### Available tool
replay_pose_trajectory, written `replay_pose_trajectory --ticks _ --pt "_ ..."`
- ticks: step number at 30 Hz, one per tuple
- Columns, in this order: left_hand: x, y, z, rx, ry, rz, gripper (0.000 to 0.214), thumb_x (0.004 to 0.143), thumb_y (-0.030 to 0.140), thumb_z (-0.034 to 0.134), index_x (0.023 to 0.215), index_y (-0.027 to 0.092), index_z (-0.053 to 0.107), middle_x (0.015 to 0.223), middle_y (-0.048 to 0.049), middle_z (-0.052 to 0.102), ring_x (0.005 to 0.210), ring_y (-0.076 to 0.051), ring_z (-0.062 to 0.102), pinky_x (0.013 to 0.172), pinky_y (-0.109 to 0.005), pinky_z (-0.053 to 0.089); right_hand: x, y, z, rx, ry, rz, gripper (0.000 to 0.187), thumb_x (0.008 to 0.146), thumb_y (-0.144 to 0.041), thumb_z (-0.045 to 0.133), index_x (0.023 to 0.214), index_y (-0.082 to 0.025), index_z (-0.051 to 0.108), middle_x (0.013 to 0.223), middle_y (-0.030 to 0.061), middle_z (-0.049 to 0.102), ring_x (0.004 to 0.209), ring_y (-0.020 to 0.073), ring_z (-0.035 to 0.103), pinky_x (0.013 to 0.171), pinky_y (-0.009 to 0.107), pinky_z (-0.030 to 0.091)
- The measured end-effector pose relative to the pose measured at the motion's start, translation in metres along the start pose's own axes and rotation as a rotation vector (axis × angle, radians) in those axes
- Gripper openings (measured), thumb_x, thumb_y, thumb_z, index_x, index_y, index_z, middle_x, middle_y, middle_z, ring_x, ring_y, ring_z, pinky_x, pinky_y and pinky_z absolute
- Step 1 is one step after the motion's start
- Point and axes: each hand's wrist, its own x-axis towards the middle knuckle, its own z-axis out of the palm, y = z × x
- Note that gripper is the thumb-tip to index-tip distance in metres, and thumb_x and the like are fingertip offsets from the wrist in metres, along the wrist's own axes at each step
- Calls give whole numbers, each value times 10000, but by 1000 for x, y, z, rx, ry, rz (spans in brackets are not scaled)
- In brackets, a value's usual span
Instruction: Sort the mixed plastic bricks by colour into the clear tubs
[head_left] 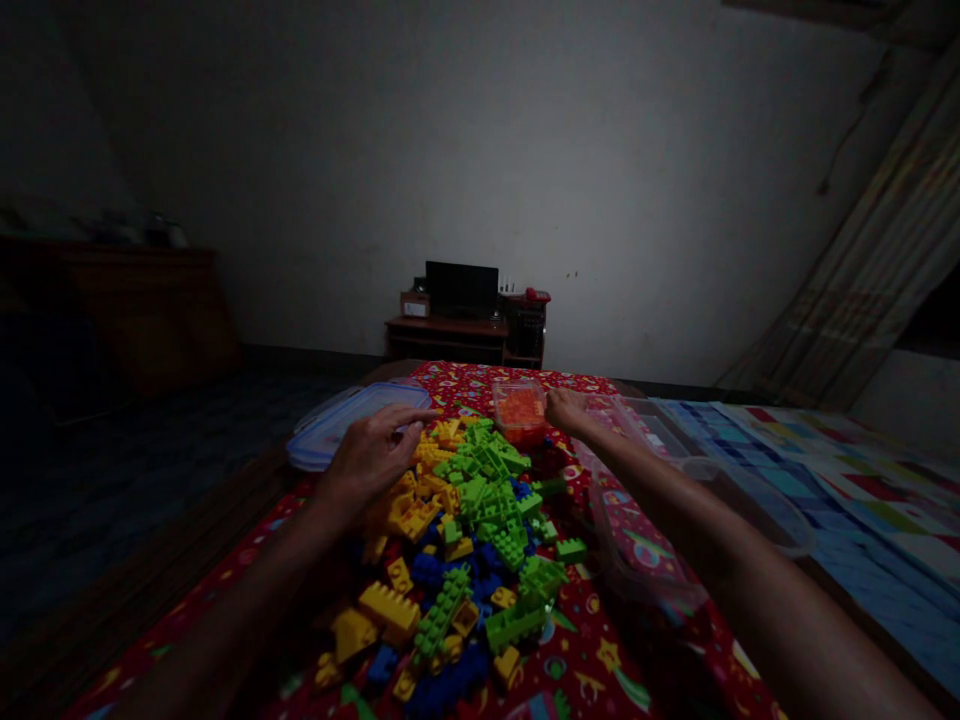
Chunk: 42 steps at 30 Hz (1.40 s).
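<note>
A heap of yellow, green and blue toy bricks lies on a red patterned tablecloth. My left hand hovers over the yellow bricks at the heap's left edge, fingers loosely curled, index finger stretched out, nothing visibly held. My right hand reaches to the far side, next to a small clear tub of orange bricks. Its fingers are mostly hidden behind the tub.
Clear plastic lids are stacked at the left of the table. Empty clear containers stand along the right under my right arm. A low desk with a dark screen stands at the far wall. A patterned mat covers the floor at the right.
</note>
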Motion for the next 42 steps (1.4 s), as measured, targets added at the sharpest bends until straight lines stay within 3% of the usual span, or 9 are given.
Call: replay_pose_trajectory --ticks 3,6,9,12,18,21,26,34,42 --pt "1 -10 -15 -19 60 -53 383 794 355 415 995 210 707 1027 -49 709 884 -200 653 752 -275 538 2 -5 -8 83 29 30 268 752 -86 499 955 -102 673 994 185 655 981 277 611 801 337 453" --pt "8 -15 -21 -86 95 -82 393 820 354 404 1031 184 689 1012 -60 708 861 -191 658 730 -271 542 9 -11 -23 214 21 82 170 776 -142 502 787 -81 661 703 122 637 689 192 616 628 266 453" --pt "21 -4 -22 -133 115 -43 362 836 311 411 1012 167 692 978 -62 714 851 -180 657 749 -263 534 17 -23 -41 342 17 84 243 819 -187 455 656 -94 610 471 29 498 441 100 462 487 216 387" --pt "37 18 -27 -117 109 38 321 834 244 433 994 164 699 984 -52 714 856 -166 651 813 -274 514 22 -46 -53 460 51 52 302 855 -229 407 637 -111 579 431 -6 426 392 72 367 440 199 337" --pt "62 42 -49 -77 97 128 315 834 177 428 989 135 699 957 -50 718 853 -153 644 840 -278 493 15 -127 -52 500 243 -174 377 861 -375 421 698 -103 626 613 63 572 571 133 521 531 219 373" --pt "61 38 -62 -4 72 167 313 819 167 440 989 138 701 978 -49 714 890 -158 634 870 -285 479 3 -174 -41 306 247 -384 344 864 -367 425 929 -122 657 892 119 656 834 225 600 694 271 432" --pt "44 24 -90 114 24 174 329 808 180 433 988 133 704 974 -56 708 880 -164 633 871 -293 478 -13 -241 -11 126 177 -581 399 918 -306 336 1258 -186 507 1226 129 570 1073 272 548 849 350 449" --pt "-17 -13 -143 304 -109 76 374 850 319 390 1031 175 684 1023 -53 693 907 -185 632 857 -299 483 -38 -301 17 12 33 -697 356 882 -152 356 1177 -153 554 1189 137 592 1048 234 587 848 329 471" --pt "-167 -80 -173 251 -262 -325 441 893 481 361 1098 200 632 1132 -40 659 1019 -190 601 926 -304 451 -48 -271 17 11 154 -814 358 922 -217 328 1171 -66 536 1151 195 589 1002 237 574 811 311 421"
